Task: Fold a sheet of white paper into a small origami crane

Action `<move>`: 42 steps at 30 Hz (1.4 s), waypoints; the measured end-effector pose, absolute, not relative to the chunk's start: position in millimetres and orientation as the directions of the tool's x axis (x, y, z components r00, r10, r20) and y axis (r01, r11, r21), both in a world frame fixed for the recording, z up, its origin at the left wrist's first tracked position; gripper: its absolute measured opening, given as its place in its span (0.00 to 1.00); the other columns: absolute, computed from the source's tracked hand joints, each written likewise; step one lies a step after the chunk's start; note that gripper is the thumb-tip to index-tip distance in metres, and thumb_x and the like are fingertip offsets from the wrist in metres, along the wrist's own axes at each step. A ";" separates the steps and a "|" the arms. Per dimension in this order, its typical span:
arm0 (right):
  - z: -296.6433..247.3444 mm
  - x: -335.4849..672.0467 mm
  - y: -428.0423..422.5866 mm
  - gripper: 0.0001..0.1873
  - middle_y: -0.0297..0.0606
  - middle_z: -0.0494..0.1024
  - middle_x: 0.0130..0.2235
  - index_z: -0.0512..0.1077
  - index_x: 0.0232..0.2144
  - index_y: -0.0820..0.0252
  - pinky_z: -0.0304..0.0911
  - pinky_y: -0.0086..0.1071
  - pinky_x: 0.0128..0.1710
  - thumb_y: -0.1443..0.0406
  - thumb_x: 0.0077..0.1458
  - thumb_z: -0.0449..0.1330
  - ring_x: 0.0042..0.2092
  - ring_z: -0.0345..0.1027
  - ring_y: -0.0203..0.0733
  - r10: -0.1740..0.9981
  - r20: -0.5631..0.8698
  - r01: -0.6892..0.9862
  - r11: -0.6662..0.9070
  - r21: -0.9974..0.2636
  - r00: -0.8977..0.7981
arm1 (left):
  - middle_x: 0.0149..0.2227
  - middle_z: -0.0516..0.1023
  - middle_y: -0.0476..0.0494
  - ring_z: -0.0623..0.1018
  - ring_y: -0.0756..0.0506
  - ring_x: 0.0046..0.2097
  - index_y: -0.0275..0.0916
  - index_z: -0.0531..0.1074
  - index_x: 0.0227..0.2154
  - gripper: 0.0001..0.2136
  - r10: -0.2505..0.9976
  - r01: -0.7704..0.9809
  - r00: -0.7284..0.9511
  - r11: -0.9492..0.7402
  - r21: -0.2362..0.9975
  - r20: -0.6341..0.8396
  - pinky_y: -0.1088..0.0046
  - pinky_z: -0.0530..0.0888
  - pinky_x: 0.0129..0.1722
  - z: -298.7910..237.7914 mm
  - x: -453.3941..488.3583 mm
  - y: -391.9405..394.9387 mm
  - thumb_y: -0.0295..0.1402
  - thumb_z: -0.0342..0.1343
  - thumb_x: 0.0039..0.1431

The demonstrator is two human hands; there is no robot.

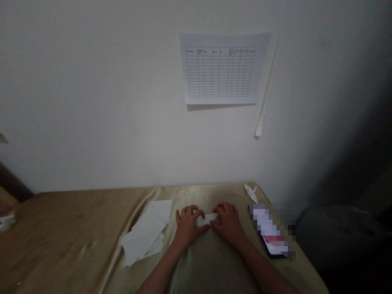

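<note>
A small folded piece of white paper (207,220) lies on the cloth-covered table between my two hands. My left hand (189,222) grips its left end, thumb at the near edge and fingers curled over the far edge. At the right end, my right hand (226,220) pinches the paper in the same way. The fingers partly cover both ends of it. Left of my hands is a loose stack of white paper sheets (150,230), fanned out and overlapping.
A phone (271,232) with a lit, blurred-out screen lies to the right. Beyond it, near the table's far right corner, sits a small folded white paper shape (251,192). A printed table sheet (223,67) hangs on the wall. The tablecloth (73,232) has raised folds.
</note>
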State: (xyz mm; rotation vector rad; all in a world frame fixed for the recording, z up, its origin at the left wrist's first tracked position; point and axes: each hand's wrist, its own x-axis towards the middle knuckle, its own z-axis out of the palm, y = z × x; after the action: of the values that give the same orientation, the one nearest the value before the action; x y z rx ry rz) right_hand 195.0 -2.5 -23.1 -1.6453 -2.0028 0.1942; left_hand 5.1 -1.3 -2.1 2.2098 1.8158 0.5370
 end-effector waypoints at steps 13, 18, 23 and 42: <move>-19.0 199.0 3.1 0.10 0.40 0.75 0.48 0.75 0.40 0.53 0.53 0.42 0.59 0.66 0.55 0.60 0.54 0.65 0.48 0.939 0.331 0.866 0.237 -0.440 -0.088 | 0.57 0.70 0.47 0.64 0.34 0.63 0.53 0.77 0.40 0.16 0.980 0.892 0.163 -0.194 0.408 0.110 0.37 0.44 0.65 -3.1 5.9 -0.6 0.44 0.68 0.47; -21.1 202.0 7.0 0.10 0.39 0.75 0.46 0.76 0.39 0.53 0.54 0.40 0.57 0.69 0.56 0.58 0.53 0.66 0.47 0.944 0.324 0.862 0.215 -0.459 -0.063 | 0.57 0.70 0.46 0.64 0.34 0.62 0.53 0.77 0.40 0.16 0.980 0.889 0.168 -0.197 0.414 0.107 0.37 0.45 0.65 -2.5 5.8 -1.6 0.44 0.68 0.46; -24.4 204.9 10.0 0.12 0.38 0.75 0.47 0.76 0.39 0.52 0.52 0.42 0.59 0.71 0.55 0.58 0.53 0.65 0.47 0.943 0.327 0.865 0.209 -0.455 -0.056 | 0.56 0.70 0.46 0.64 0.34 0.62 0.53 0.77 0.39 0.16 0.978 0.890 0.166 -0.204 0.407 0.127 0.36 0.45 0.65 -3.9 5.8 -1.1 0.44 0.69 0.46; -29.2 207.7 8.6 0.10 0.40 0.74 0.47 0.75 0.42 0.51 0.52 0.43 0.59 0.66 0.59 0.58 0.53 0.66 0.48 0.923 0.368 0.862 0.273 -0.427 -0.110 | 0.59 0.72 0.49 0.66 0.34 0.63 0.59 0.80 0.42 0.17 0.943 0.837 0.323 -0.322 0.443 0.074 0.43 0.53 0.65 -8.2 -20.6 14.3 0.43 0.70 0.47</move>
State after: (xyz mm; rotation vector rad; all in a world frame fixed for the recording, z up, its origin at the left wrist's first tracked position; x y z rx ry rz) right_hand 207.7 8.6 -29.2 -1.6019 -1.9824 0.1408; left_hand -20.6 14.3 -8.2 2.2707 1.5924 0.4614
